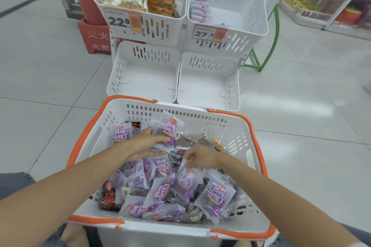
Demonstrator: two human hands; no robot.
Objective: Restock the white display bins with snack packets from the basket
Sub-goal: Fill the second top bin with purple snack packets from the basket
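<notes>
Snack packets (217, 196) heaped in basket (170, 226); left hand (146, 144) clamps a few between thumb and fingers, right hand (200, 156) pinches one by its top edge, probably light, slick, soft; sealed edges grip best.

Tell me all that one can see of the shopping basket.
The basket is white slotted plastic with orange handles folded down along its rim. It stands upright just before two empty lower bins. A loose heap of snack packets, mostly purple and white, some dark, fills its bottom. Both hands are inside: the left hand grips a few packets, the right hand pinches one.
</notes>
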